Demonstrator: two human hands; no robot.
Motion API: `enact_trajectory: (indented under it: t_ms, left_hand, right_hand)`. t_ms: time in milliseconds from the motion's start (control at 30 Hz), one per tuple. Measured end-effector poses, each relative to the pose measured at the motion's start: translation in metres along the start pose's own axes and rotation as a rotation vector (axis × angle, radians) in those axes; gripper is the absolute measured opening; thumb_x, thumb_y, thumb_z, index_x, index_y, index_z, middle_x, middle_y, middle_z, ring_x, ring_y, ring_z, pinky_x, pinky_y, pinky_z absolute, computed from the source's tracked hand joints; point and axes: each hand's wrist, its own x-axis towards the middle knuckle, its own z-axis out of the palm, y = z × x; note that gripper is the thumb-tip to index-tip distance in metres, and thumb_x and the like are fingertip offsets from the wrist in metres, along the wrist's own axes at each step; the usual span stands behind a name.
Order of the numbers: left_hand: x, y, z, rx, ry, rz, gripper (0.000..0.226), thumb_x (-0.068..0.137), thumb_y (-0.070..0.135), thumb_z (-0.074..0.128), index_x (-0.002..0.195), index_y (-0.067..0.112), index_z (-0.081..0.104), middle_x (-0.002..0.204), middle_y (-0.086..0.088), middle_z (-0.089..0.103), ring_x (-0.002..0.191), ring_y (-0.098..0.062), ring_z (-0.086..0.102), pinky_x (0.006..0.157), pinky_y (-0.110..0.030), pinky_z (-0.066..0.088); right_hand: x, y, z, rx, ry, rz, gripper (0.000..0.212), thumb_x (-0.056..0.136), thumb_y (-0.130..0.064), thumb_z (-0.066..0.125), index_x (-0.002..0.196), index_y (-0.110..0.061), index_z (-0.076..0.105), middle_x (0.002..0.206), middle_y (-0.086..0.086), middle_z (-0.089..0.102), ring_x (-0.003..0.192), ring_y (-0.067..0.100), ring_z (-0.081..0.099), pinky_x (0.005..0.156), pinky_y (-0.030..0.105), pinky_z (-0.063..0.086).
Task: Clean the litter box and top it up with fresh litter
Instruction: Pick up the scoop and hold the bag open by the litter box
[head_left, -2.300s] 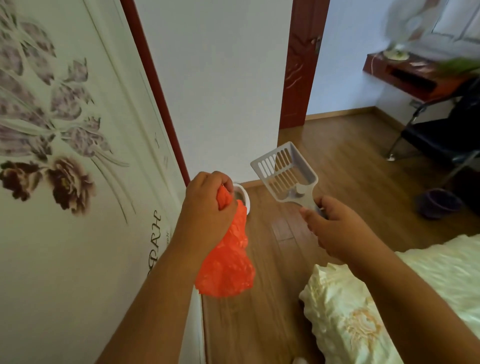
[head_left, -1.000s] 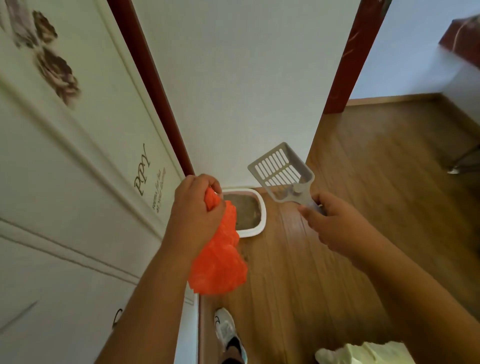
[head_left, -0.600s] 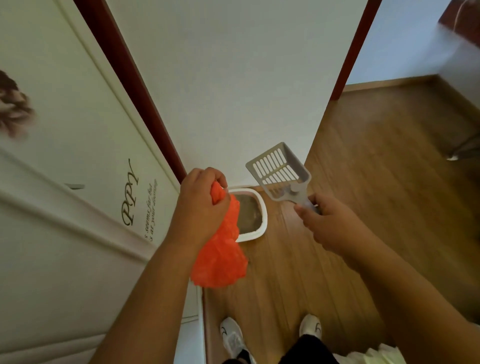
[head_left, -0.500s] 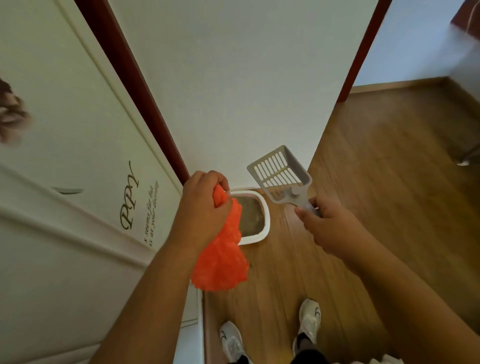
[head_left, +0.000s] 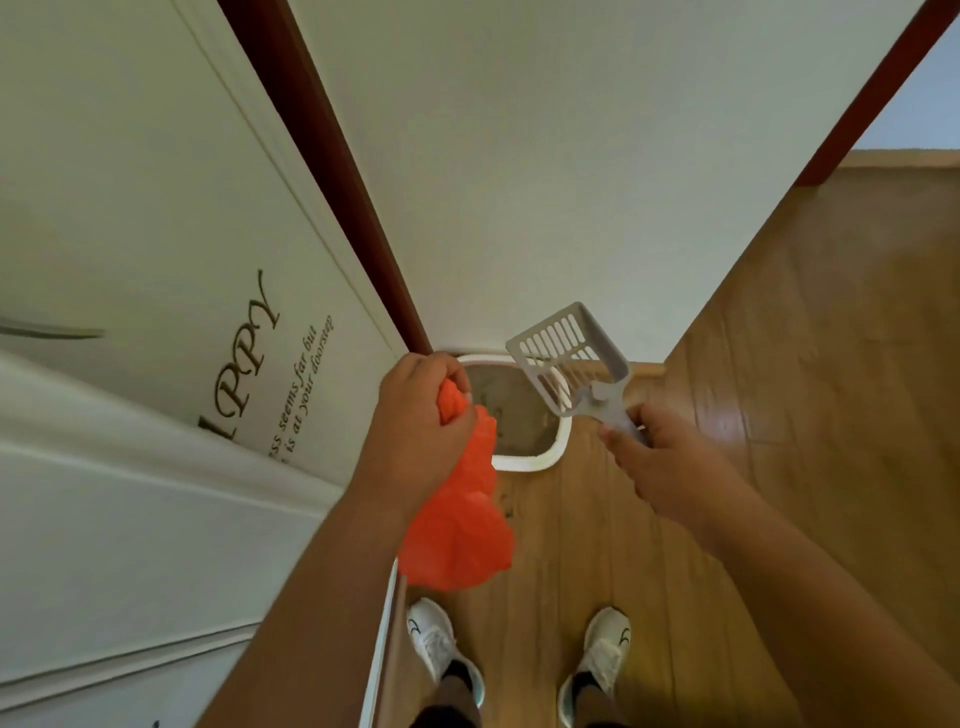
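Both white shoes (head_left: 431, 642) now stand fully in view and the litter box (head_left: 524, 457) on the wood floor (head_left: 779, 415) lies nearer, beyond both grips. Left hand (head_left: 415, 421) grips the bunched orange bag (head_left: 462, 525) hanging below it; right hand (head_left: 660, 462) clamps the slotted grey scoop (head_left: 569, 353), apparently empty, raised over the box.

Both hands (head_left: 421, 415) (head_left: 670, 467) apparently fisted, raised

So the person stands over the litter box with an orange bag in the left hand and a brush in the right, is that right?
Not quite. The right hand holds a slotted grey litter scoop, not a brush, as the head view shows. The rest holds: the left hand grips the orange bag, and the litter box lies on the floor just ahead.
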Motion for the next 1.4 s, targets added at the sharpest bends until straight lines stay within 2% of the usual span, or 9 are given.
enact_trajectory:
  t_ms: [400,533,867,1200,1400]
  left_hand:
    - [0.024,-0.1,0.094,0.043,-0.088,-0.07,0.023,0.088,0.016,0.068,0.094,0.033,0.055,0.099,0.018,0.05,0.099,-0.007,0.052,0.078,-0.013,0.038]
    - [0.021,-0.143,0.133,0.046,-0.122,-0.098,0.024,0.086,0.015,0.07,0.092,0.033,0.055,0.099,0.018,0.05,0.099,-0.006,0.051,0.078,-0.013,0.037]
    - [0.014,-0.24,0.236,0.022,-0.16,-0.155,0.025,0.086,0.016,0.07,0.096,0.034,0.056,0.102,0.017,0.049,0.1,-0.005,0.052,0.081,-0.016,0.041]
    - [0.021,-0.33,0.325,0.06,-0.13,-0.155,0.023,0.086,0.017,0.069,0.094,0.034,0.056,0.1,0.016,0.05,0.097,-0.003,0.051,0.078,-0.016,0.04]
    - [0.021,-0.363,0.389,0.015,-0.128,-0.122,0.026,0.085,0.019,0.068,0.094,0.039,0.055,0.102,0.023,0.047,0.1,-0.002,0.051,0.082,-0.02,0.046]
  right_hand:
    - [0.094,0.094,0.053,0.085,0.025,0.098,0.015,0.098,-0.044,0.058,0.102,-0.03,0.063,0.083,0.001,0.067,0.063,0.011,0.058,0.056,0.029,0.047]
    - [0.119,0.139,0.078,0.131,0.028,0.14,0.013,0.099,-0.041,0.057,0.099,-0.03,0.063,0.084,0.008,0.067,0.065,0.016,0.055,0.059,0.032,0.046]
    - [0.189,0.26,0.153,0.159,-0.011,0.24,0.012,0.1,-0.036,0.057,0.099,-0.026,0.062,0.078,0.004,0.064,0.06,0.015,0.052,0.05,0.029,0.041]
    - [0.268,0.338,0.204,0.216,-0.001,0.245,0.014,0.1,-0.036,0.057,0.102,-0.024,0.064,0.076,-0.004,0.063,0.061,0.01,0.055,0.052,0.026,0.04]
    - [0.309,0.389,0.227,0.175,-0.019,0.21,0.019,0.099,-0.039,0.057,0.109,-0.025,0.064,0.075,-0.008,0.063,0.057,0.003,0.055,0.049,0.023,0.041]
